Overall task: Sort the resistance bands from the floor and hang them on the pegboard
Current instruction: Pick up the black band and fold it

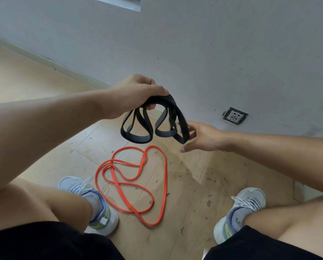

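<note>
Small marks on the socks (238, 220) are too blurred to read.

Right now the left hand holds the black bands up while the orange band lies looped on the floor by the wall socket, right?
Not quite: the head view shows the orange band between the shoes, not by the socket. The left hand does hold the black bands.
</note>
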A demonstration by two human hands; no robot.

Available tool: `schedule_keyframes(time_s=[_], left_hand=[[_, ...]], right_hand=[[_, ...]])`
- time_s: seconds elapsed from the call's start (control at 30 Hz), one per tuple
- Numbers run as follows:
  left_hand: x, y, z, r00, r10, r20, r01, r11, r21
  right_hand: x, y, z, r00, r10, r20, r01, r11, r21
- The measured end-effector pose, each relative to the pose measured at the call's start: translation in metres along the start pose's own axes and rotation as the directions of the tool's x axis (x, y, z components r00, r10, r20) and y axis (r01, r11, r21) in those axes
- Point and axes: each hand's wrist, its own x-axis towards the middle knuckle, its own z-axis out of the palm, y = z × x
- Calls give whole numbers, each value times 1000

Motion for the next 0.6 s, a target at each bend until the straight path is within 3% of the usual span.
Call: schedule_keyframes(time_s=[0.2, 0.4, 0.6], left_hand=[[6, -5, -3, 996, -28, -79, 23, 998, -64], [14, -20, -18, 959, -159, -234, 138, 985, -105], [15, -38, -33, 935, -207, -287, 204, 978, -41]], right_hand=[[11, 17, 4, 999, 35, -5, -35, 995, -88], [9, 31, -10, 999, 4, 47, -7, 997, 71], [9, 34, -20, 988, 29, -150, 9, 970, 244]])
